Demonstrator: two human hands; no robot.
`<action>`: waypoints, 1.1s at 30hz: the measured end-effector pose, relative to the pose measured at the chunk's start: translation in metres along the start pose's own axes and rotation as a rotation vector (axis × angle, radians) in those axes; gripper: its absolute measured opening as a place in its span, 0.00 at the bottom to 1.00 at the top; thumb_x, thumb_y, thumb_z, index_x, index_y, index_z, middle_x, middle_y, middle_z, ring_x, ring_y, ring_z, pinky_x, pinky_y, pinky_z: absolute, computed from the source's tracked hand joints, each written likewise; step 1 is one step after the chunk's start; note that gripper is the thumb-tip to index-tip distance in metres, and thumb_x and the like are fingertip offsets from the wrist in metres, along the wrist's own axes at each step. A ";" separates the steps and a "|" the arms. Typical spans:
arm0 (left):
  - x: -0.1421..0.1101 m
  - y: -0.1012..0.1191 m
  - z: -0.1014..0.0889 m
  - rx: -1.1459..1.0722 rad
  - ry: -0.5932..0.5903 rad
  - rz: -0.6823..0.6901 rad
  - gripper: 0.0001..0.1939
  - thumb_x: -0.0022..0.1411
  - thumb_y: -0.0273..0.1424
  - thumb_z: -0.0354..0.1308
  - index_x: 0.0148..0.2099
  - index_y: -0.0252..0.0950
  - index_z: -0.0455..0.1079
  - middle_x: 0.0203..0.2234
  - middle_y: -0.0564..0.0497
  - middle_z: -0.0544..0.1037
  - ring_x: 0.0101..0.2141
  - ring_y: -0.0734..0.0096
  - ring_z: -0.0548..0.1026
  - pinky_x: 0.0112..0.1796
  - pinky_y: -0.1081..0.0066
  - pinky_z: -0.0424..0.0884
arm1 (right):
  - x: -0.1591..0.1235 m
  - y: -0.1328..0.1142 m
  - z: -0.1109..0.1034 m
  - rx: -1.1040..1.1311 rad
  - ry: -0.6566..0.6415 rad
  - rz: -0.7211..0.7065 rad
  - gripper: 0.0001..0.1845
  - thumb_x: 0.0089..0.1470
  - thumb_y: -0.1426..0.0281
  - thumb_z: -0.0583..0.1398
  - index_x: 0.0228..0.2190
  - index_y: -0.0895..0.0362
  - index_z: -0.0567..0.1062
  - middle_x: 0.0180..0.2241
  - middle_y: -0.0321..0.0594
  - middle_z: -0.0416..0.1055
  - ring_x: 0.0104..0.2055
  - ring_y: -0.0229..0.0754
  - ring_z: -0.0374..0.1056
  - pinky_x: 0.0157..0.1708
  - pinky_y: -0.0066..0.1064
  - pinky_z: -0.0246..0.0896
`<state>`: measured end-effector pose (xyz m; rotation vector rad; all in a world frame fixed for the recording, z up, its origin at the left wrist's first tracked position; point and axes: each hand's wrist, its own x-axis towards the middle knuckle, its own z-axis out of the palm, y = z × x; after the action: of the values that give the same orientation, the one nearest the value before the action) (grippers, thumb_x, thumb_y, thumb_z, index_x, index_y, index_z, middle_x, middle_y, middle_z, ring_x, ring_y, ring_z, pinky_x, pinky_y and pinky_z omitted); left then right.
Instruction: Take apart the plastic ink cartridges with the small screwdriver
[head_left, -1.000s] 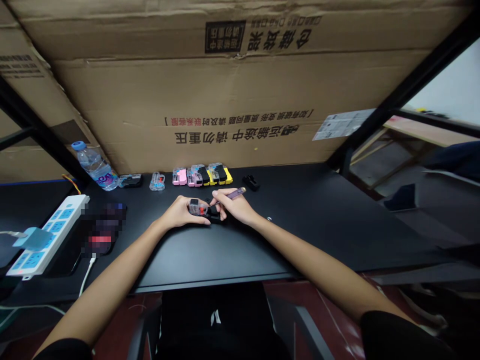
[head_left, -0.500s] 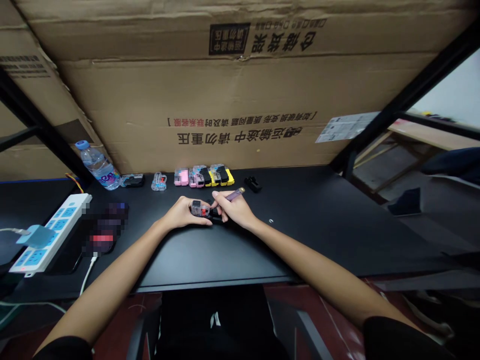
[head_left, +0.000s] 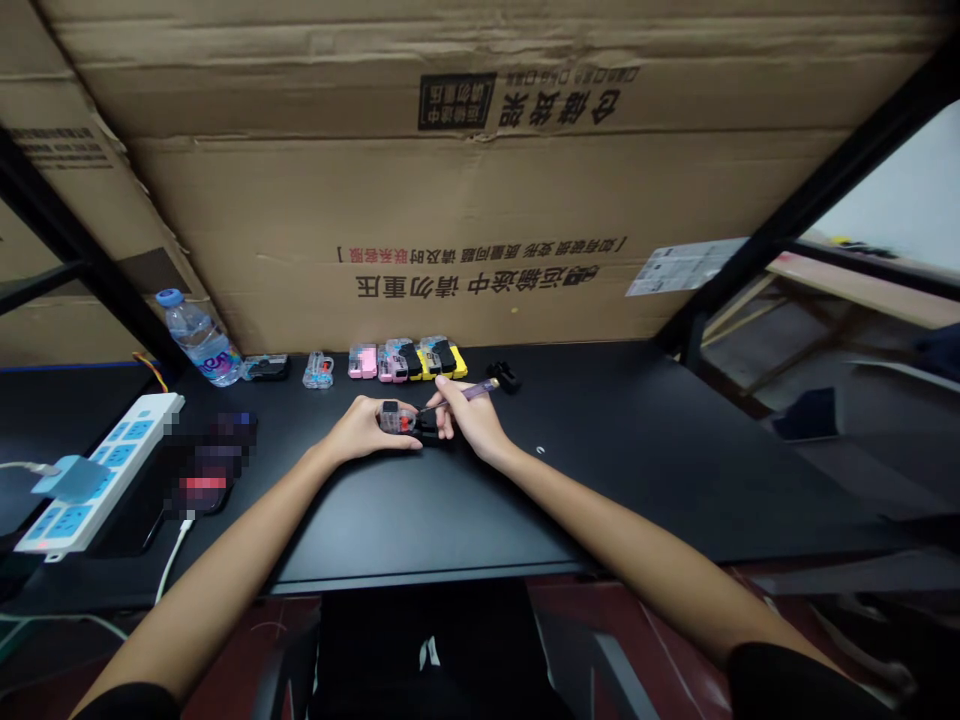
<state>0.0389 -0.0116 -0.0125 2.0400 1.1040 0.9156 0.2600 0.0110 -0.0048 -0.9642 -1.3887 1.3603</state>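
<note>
My left hand (head_left: 355, 426) is closed around a small clear plastic case (head_left: 391, 417) with a black top and a red part inside. A black piece (head_left: 429, 425) sits at the case's right end, between my two hands. My right hand (head_left: 480, 428) grips a slim purple screwdriver (head_left: 480, 389) like a pen, its thin dark shaft pointing left at the case. Whether the tip touches the case I cannot tell. The right fingers lie close against the black piece and partly hide it.
Along the cardboard wall (head_left: 480, 190) stand a pink clear case (head_left: 363, 361), several pink, yellow and black cases, another clear case (head_left: 318, 370) and black parts (head_left: 503, 377). At left are a water bottle (head_left: 201, 340), power strip (head_left: 105, 470) and phone (head_left: 214, 470). A small white ring (head_left: 540, 450) lies right.
The screwdriver has tilted a little flatter and shifted slightly right, showing more of its shaft. My left hand keeps hold of the case. The whole view has moved slightly.
</note>
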 end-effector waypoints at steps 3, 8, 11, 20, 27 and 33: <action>0.000 -0.002 -0.005 0.024 0.000 -0.002 0.29 0.52 0.46 0.77 0.50 0.32 0.83 0.32 0.49 0.85 0.32 0.67 0.80 0.38 0.71 0.76 | 0.001 0.003 0.000 -0.001 -0.010 -0.016 0.32 0.57 0.39 0.64 0.25 0.57 0.78 0.14 0.36 0.70 0.14 0.36 0.65 0.15 0.26 0.56; -0.002 -0.005 -0.006 0.001 -0.016 0.019 0.26 0.54 0.46 0.76 0.48 0.32 0.83 0.34 0.48 0.86 0.33 0.67 0.80 0.39 0.71 0.76 | 0.002 0.007 -0.003 -0.002 -0.059 -0.024 0.31 0.60 0.43 0.62 0.25 0.57 0.79 0.14 0.35 0.70 0.13 0.34 0.63 0.16 0.26 0.54; -0.003 -0.004 -0.001 -0.031 -0.030 0.014 0.26 0.54 0.46 0.76 0.48 0.33 0.84 0.34 0.48 0.86 0.32 0.67 0.80 0.39 0.71 0.76 | -0.001 0.002 -0.006 -0.009 -0.074 -0.037 0.29 0.59 0.45 0.63 0.24 0.57 0.78 0.12 0.33 0.66 0.14 0.36 0.64 0.15 0.26 0.51; -0.001 0.008 0.005 -0.059 -0.057 0.073 0.26 0.56 0.45 0.75 0.49 0.32 0.84 0.34 0.48 0.86 0.32 0.67 0.81 0.39 0.72 0.75 | -0.008 -0.006 -0.005 -0.234 -0.228 -0.080 0.31 0.61 0.44 0.61 0.19 0.56 0.77 0.13 0.34 0.67 0.16 0.37 0.65 0.19 0.28 0.57; -0.001 0.003 0.005 -0.077 -0.063 0.046 0.27 0.55 0.47 0.75 0.49 0.32 0.84 0.34 0.48 0.86 0.32 0.67 0.80 0.39 0.72 0.75 | -0.004 -0.007 -0.007 -0.274 -0.286 -0.101 0.33 0.61 0.42 0.60 0.20 0.56 0.78 0.14 0.36 0.69 0.17 0.36 0.63 0.20 0.28 0.56; -0.002 0.005 0.007 -0.082 -0.045 0.049 0.25 0.56 0.46 0.75 0.48 0.31 0.84 0.32 0.50 0.86 0.30 0.69 0.79 0.37 0.73 0.73 | -0.010 -0.013 0.000 -0.300 -0.231 -0.128 0.33 0.61 0.42 0.60 0.18 0.55 0.76 0.13 0.35 0.66 0.15 0.36 0.62 0.19 0.28 0.55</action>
<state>0.0461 -0.0174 -0.0130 2.0189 0.9809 0.9192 0.2635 0.0009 0.0072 -0.9111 -1.8373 1.2171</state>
